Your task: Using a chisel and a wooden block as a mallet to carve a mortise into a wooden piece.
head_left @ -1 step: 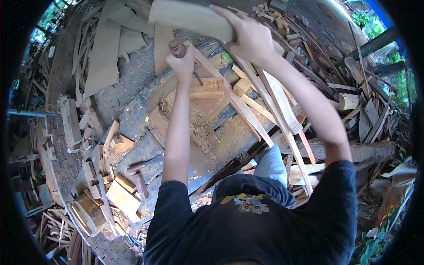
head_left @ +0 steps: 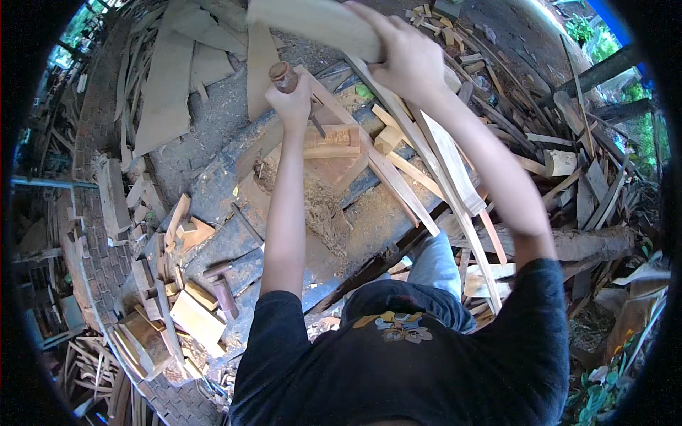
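**Little room for error**

From the head view, we saw the left hand (head_left: 293,103) with its grip wrapped around a chisel (head_left: 284,78), whose shank slanted down toward a notched block (head_left: 334,144) on the desk (head_left: 219,183); we could not tell whether the tip touched the wood. The right hand's (head_left: 415,60) grip clasped one end of a pale wooden club (head_left: 320,21), raised beyond the chisel's handle.

We judged that an off-centre blow could hit the left hand, since it sat just below the handle's butt. The slanted blade could also skid or split the block's edge, and loose shavings (head_left: 327,220) nearby could spoil its footing.

We counted one chisel in hand, one club and one notched block, plus two brown-handled tools (head_left: 226,298) lying to the left. The offcuts (head_left: 199,319) overlapped too much for us to count.
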Action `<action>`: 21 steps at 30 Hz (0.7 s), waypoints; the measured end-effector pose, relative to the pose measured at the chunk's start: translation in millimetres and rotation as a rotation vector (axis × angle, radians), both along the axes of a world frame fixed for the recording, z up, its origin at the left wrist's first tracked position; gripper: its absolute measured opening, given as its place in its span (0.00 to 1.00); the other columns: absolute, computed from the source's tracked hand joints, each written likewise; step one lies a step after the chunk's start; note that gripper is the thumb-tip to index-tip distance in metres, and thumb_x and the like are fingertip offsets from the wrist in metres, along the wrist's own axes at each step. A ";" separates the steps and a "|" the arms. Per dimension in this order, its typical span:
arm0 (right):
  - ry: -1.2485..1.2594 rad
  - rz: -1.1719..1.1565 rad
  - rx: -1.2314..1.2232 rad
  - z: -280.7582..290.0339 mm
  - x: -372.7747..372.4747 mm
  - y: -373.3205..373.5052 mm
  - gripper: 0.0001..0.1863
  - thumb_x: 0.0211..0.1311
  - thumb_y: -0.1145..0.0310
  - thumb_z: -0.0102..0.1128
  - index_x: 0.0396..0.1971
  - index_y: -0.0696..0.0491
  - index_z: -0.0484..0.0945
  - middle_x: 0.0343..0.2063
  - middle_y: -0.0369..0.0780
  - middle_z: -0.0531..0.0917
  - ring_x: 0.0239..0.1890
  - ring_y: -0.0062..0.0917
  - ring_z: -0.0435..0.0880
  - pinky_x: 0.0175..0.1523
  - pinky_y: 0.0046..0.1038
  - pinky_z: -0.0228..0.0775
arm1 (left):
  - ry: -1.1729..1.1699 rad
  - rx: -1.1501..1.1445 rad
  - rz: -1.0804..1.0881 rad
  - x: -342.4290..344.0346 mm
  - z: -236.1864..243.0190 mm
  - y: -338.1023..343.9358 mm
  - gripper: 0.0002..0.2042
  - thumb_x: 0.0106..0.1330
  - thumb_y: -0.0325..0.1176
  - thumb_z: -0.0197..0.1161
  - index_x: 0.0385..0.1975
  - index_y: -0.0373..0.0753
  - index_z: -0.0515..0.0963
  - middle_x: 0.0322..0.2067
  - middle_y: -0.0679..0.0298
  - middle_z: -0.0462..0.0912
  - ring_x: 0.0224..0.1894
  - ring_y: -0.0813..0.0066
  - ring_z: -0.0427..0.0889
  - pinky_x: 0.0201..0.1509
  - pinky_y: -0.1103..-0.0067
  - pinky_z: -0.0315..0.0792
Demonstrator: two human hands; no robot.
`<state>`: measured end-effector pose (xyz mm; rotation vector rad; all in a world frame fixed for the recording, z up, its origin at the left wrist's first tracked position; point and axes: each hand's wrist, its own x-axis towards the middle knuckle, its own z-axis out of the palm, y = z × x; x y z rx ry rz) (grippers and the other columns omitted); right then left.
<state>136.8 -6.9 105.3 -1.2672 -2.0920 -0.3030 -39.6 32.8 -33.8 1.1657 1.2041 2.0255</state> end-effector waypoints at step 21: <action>0.746 -0.518 -1.126 -228.4 -14.7 -67.6 0.48 0.32 0.43 0.66 0.51 0.59 0.60 0.41 0.51 0.75 0.45 0.41 0.74 0.48 0.36 0.65 | -0.296 0.011 -0.175 -6.2 21.5 -3.1 0.06 0.51 0.19 0.52 0.20 0.32 0.62 0.11 0.64 0.64 0.10 0.79 0.64 0.13 0.82 0.60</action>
